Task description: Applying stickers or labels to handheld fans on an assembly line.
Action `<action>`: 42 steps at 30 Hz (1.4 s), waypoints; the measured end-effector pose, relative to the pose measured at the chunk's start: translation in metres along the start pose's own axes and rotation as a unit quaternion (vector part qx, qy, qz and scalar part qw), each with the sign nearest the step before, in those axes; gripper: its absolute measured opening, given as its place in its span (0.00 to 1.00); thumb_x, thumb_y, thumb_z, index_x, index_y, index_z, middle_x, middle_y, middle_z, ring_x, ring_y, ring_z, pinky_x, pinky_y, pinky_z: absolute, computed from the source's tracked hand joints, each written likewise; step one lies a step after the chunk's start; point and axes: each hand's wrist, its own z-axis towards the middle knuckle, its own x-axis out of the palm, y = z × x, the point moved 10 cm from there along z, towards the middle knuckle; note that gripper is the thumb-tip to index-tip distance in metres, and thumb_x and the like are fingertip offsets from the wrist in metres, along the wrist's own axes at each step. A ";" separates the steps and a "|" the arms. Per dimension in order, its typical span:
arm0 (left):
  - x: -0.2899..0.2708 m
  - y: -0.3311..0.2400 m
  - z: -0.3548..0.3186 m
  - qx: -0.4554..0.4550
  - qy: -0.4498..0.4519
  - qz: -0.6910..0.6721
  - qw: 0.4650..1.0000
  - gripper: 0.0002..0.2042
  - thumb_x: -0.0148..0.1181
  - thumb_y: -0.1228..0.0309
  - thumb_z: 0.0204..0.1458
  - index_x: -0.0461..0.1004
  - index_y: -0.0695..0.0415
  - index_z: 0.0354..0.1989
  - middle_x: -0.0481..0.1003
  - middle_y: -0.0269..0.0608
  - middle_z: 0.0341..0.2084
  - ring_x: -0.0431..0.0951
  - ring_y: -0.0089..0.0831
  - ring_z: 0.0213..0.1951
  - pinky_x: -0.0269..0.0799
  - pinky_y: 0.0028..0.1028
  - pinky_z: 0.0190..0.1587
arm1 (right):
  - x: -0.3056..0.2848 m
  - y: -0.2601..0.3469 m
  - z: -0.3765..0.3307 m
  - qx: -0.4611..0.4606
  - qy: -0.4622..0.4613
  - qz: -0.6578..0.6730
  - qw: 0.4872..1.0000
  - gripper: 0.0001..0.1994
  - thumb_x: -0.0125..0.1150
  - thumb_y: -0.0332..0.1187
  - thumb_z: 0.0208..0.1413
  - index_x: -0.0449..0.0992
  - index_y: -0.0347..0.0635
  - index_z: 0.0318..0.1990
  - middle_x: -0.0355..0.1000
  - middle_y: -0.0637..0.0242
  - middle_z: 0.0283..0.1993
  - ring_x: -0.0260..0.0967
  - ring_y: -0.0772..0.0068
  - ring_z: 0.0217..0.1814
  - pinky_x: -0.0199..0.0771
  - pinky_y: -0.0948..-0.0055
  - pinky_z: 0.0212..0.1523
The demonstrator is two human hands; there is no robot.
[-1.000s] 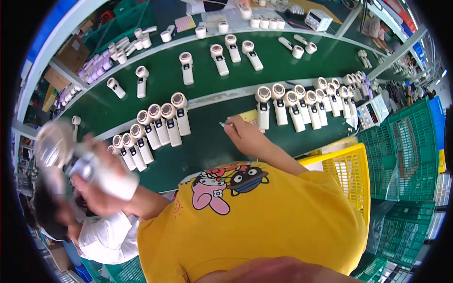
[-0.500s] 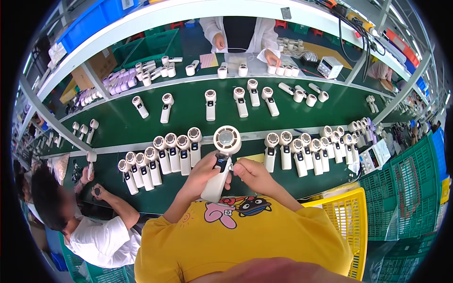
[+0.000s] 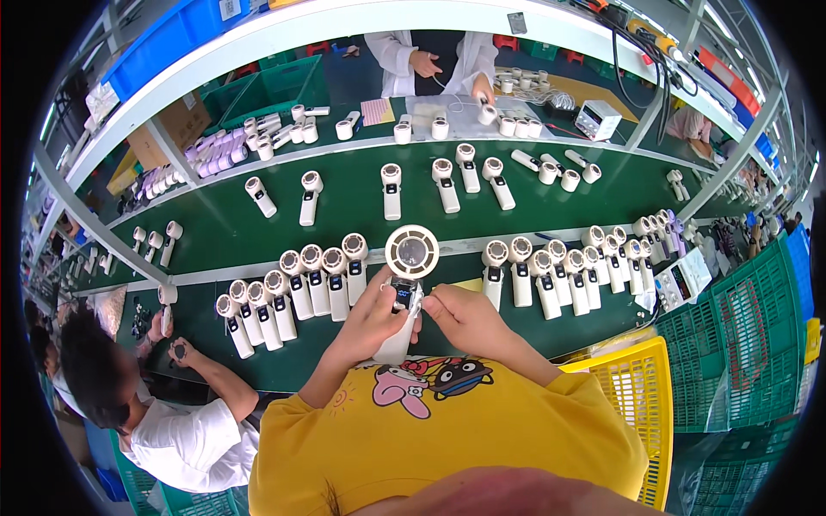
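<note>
In front of my chest my left hand is wrapped around the handle of a white handheld fan. Its round grille faces up, and the small dark display on the handle is lit. My right hand is closed, thumb and fingers drawn together against the handle's right side; whatever they may pinch is hidden. Left of my hands stands a row of white handheld fans, and a second row of such fans is on the right.
More fans lie spaced along the green belt beyond a metal rail. Across it a person in white handles fans. Another person sits at my left. A yellow basket and green crates stand to my right.
The fan in my left hand has turned slightly more upright and its head shifted a little left. Fans on the belt moved slightly right. The person opposite has lifted a fan.
</note>
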 end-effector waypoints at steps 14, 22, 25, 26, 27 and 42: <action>-0.003 0.023 -0.004 0.011 0.008 -0.011 1.000 0.30 0.40 0.82 0.43 0.45 0.62 0.59 0.68 0.48 0.31 0.70 0.31 0.26 0.68 0.23 0.27 | 0.005 0.000 -0.004 0.014 0.066 0.062 0.996 0.12 0.42 0.35 0.56 0.68 0.40 0.26 0.67 0.62 0.25 0.64 0.61 0.28 0.63 0.67 0.32; 0.009 0.043 -0.005 -0.039 0.038 -0.114 0.992 0.27 0.42 0.78 0.42 0.50 0.61 0.56 0.69 0.48 0.27 0.70 0.33 0.24 0.66 0.22 0.26 | 0.000 -0.013 -0.012 0.012 0.065 0.103 0.992 0.08 0.50 0.32 0.52 0.72 0.39 0.25 0.68 0.67 0.23 0.59 0.71 0.20 0.59 0.77 0.24; 0.012 0.044 -0.002 -0.036 0.045 -0.098 0.994 0.25 0.41 0.79 0.42 0.52 0.61 0.54 0.69 0.47 0.26 0.69 0.32 0.23 0.65 0.21 0.26 | 0.001 -0.021 -0.016 0.052 0.063 0.123 0.989 0.08 0.53 0.31 0.50 0.74 0.39 0.23 0.68 0.69 0.21 0.56 0.78 0.19 0.56 0.81 0.22; 0.014 0.045 -0.002 -0.044 0.042 -0.100 0.993 0.25 0.41 0.79 0.42 0.52 0.61 0.54 0.69 0.47 0.26 0.69 0.32 0.23 0.65 0.21 0.26 | 0.002 -0.023 -0.017 0.059 0.067 0.128 0.988 0.08 0.53 0.31 0.50 0.74 0.39 0.23 0.68 0.69 0.21 0.56 0.78 0.19 0.56 0.81 0.22; 0.013 0.045 -0.001 -0.054 0.028 -0.078 0.995 0.25 0.41 0.79 0.42 0.53 0.61 0.54 0.69 0.47 0.26 0.69 0.31 0.23 0.65 0.21 0.26 | 0.003 -0.026 -0.017 0.073 0.064 0.146 0.984 0.08 0.53 0.31 0.50 0.74 0.39 0.23 0.68 0.70 0.21 0.55 0.79 0.18 0.55 0.82 0.21; -0.117 -0.104 -0.073 0.294 -0.070 -0.141 0.943 0.22 0.41 0.66 0.50 0.53 0.71 0.50 0.63 0.53 0.40 0.68 0.33 0.33 0.68 0.28 0.35 | 0.014 -0.050 -0.021 0.145 0.067 0.254 0.954 0.09 0.55 0.35 0.48 0.75 0.39 0.30 0.69 0.70 0.24 0.58 0.79 0.22 0.58 0.80 0.24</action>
